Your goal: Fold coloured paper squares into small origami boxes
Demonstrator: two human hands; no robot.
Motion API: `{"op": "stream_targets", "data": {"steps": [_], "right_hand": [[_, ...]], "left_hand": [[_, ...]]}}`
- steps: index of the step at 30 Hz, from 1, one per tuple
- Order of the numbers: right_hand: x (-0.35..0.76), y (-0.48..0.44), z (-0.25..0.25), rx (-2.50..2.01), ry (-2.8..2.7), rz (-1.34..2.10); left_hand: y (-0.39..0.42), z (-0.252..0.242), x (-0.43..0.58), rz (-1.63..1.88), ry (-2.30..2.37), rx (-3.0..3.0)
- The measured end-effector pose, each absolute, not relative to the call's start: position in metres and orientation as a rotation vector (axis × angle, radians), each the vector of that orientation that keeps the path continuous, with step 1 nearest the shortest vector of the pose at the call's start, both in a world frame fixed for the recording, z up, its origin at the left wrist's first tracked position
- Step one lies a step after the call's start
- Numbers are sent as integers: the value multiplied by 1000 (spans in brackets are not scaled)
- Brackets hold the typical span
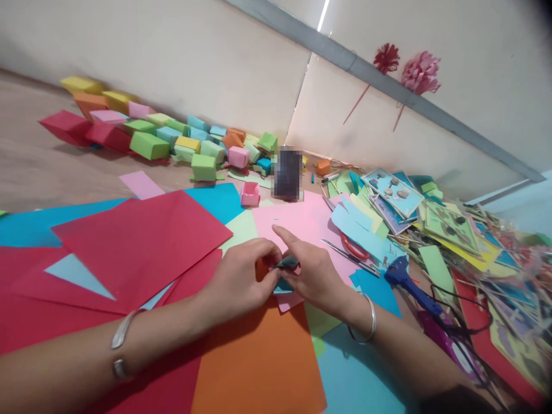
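Between my two hands is a small piece of blue paper (pixel 288 263), bent or folded and partly covered by fingers. My left hand (pixel 245 273) pinches its left edge with thumb and forefinger. On the other side, my right hand (pixel 314 273) grips the same piece between thumb and fingers, with the forefinger pointing up and away. A pink paper scrap (pixel 288 302) shows just below the hands. Under them lie a large orange sheet (pixel 263 362) and a pink sheet (pixel 308 215). A small open pink paper box (pixel 250 194) stands a little beyond.
Red sheets (pixel 142 247) spread at left. Many folded paper boxes (pixel 149 145) line the wall. At right lie scissors (pixel 353 247), a blue glue gun (pixel 414 284) with a black cord, a purple object (pixel 451 345), and piled cards and sticks (pixel 452 224). A blurred dark object (pixel 288 172) stands ahead.
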State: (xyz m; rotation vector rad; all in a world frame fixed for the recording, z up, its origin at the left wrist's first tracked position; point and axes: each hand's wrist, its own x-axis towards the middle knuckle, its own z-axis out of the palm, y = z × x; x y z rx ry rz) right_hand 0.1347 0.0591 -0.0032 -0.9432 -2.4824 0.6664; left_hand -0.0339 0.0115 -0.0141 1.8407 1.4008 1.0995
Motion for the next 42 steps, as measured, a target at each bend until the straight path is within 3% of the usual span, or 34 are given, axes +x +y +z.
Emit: {"op": "stream_targets", "data": {"steps": [5,16,24,36,42], "right_hand": [[132,59,7,-1039,-2390,894],[129,61,10,-1169,-2258,1022],[131,61,4,-1026,-2284,992],[129,56,1,-1002,-2430,688],[130,58,5,-1048,-2472,737]], "left_hand": [[13,-19,-35,1055,1443,1752],[13,-13,-36,1038,1425,1786],[16,-12,-40,939,1437,1834],[19,-2,-36,795,1452,1769],[21,-3,-33,801,1510,1747]]}}
